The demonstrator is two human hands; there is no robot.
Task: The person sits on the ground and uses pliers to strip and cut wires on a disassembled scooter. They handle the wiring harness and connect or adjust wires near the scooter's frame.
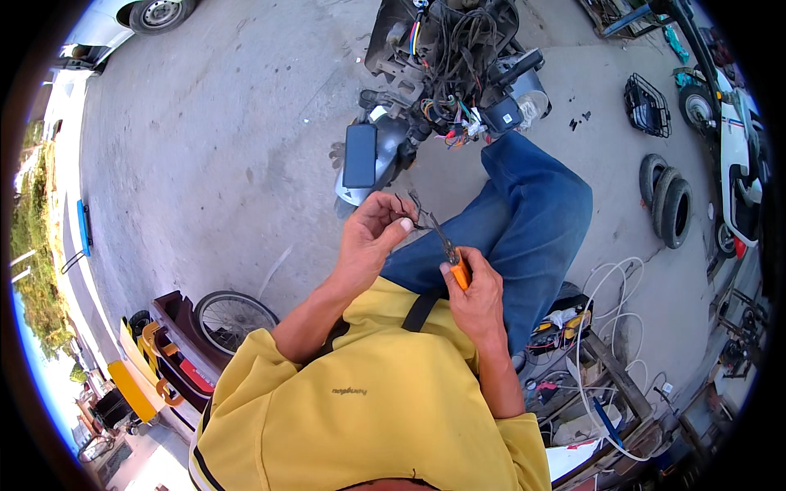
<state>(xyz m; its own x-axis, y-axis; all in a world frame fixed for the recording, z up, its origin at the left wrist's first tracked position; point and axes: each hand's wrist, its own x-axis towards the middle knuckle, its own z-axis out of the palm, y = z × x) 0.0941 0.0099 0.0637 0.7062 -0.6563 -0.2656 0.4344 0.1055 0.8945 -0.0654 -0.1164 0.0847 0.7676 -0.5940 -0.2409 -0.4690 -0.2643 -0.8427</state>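
Note:
My left hand (372,233) is closed, with thumb and fingers pinching some thin dark wires (419,222) in front of my chest. In my right hand (479,299) is a tool with an orange handle (461,275) and a dark metal head, which looks like a pair of pliers (446,245). Its tip meets the wires beside my left fingertips; the exact contact is too small to make out. Ahead of both hands stands a partly stripped scooter (458,74), its tangled wiring and connectors (467,123) exposed. A dark phone-like rectangle (360,155) rests on its silver part.
To the right lie several tyres (675,213), a black wire basket (647,105) and a white scooter (737,164). White hose or cable (626,315) loops over a cluttered tool crate (565,323) near my right arm. A bicycle wheel (233,321) is at left; a car (115,24) stands far left.

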